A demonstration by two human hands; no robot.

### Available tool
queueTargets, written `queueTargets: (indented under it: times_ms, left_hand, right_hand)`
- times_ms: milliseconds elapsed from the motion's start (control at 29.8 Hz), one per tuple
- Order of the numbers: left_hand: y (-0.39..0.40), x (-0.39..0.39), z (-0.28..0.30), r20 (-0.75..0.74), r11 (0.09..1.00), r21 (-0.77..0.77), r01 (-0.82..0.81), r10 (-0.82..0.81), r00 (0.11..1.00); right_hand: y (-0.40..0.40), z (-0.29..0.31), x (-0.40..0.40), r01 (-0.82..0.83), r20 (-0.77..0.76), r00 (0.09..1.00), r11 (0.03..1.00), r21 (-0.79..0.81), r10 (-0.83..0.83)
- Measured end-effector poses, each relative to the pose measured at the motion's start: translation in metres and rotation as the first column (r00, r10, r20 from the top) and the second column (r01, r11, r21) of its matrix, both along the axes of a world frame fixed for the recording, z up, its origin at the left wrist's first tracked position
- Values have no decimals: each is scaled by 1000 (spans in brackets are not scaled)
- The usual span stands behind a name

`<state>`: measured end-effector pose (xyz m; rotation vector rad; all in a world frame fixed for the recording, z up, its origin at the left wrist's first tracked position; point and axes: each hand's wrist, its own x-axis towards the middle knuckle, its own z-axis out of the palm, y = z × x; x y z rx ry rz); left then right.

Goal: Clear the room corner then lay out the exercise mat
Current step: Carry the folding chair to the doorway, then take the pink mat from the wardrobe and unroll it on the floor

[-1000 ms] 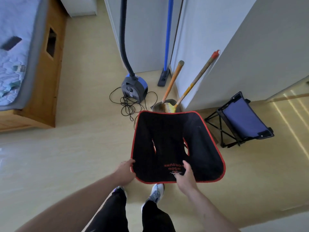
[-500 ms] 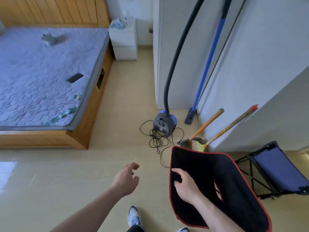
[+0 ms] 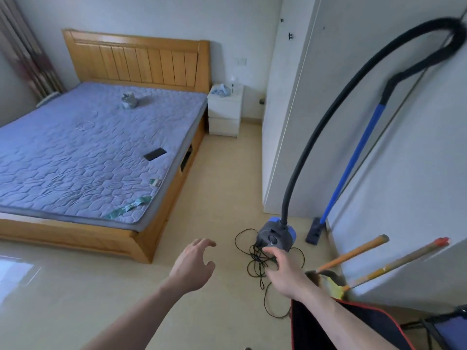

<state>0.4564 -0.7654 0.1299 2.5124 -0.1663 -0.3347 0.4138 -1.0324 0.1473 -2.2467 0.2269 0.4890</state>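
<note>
Left hand: the left hand [image 3: 193, 266] is held out over the bare floor [image 3: 83, 299], fingers spread and loosely bent, gripping nothing.
Right hand: the right hand [image 3: 283, 270] reaches forward above the tangled cord [image 3: 255, 258]; its fingers are curled inward, but whether they actually touch or hold the cord I cannot tell from here.
Mat: the black mat [image 3: 326, 327] with red piping lies at the lower right, under the right forearm, partly cut off by the frame edge (so its long axis is hard to judge).
Vacuum: a round grey-and-blue vacuum cleaner [image 3: 275, 236] sits on the floor in the corner, its ribbed black hose [image 3: 316, 137] arching up and right toward the wall.
Mop: a blue-handled mop [image 3: 351, 162] leans against the wall, flat dark head on the floor.
Brooms: two wooden handles, one orange [image 3: 353, 252] and one red-tipped [image 3: 401, 261], slant up to the right; their yellow bristles rest in a dark dustpan [image 3: 328, 276].
Stool: a folding stool [image 3: 444, 329] with blue fabric shows at the far lower right.
Bed: a wooden bed [image 3: 151, 59] carries a quilted lilac mattress with a dark phone [image 3: 155, 154] near its edge.
Nightstand: a white nightstand [image 3: 225, 114] stands beside the headboard, with bluish cloth on top.
</note>
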Motion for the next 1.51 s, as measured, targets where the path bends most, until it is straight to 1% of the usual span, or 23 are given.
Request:
queueTargets:
  times_ms: [235, 302, 402, 537, 637, 738, 939, 1107, 1140, 1207, 1308, 1509]
  left_hand:
    - [12, 91, 38, 105, 1000, 17, 6, -8, 994]
    - [11, 123, 44, 128, 1000, 28, 13, -16, 992]
    - [6, 178, 53, 151, 999, 42, 28, -34, 988]
    - [-3, 247, 63, 156, 997, 69, 35, -46, 987]
    - [-14, 307, 75, 155, 997, 68, 22, -32, 987]
    - [-20, 350, 95, 187, 998, 69, -4, -10, 982]
    - [-9, 427, 107, 182, 996, 80, -42, 26, 983]
    - [7, 500, 112, 181, 998, 67, -18, 5, 983]
    - [14, 526, 114, 197, 999, 53, -6, -5, 980]
    - [19, 549, 122, 215, 999, 45, -3, -7, 977]
    - [43, 612, 134, 247, 1000, 23, 13, -18, 969]
    - [69, 730, 160, 301, 992, 3, 123, -118, 946]
  right_hand:
    - [6, 32, 100, 4, 71, 997, 1000, -18, -2]
    - [5, 37, 134, -8, 100, 995, 999, -44, 12]
    - [1, 41, 192, -55, 168, 984, 998, -16, 57]
    - [-9, 44, 265, -80, 231, 971, 996, 46, 68]
    - [-20, 50, 328, -96, 234, 969, 992, 76, 76]
    - [-25, 65, 380, -128, 272, 956, 990, 56, 108]
    - [-20, 90, 471, -174, 311, 937, 984, 28, 157]
    - [-8, 102, 541, -151, 318, 939, 988, 32, 133]
    - [-2, 105, 566, -158, 330, 934, 987, 29, 140]
    - [3, 117, 585, -157, 339, 930, 987, 18, 142]
    - [23, 131, 636, -145, 355, 926, 989, 21, 128]
    - [43, 163, 719, -54, 433, 900, 998, 25, 38]
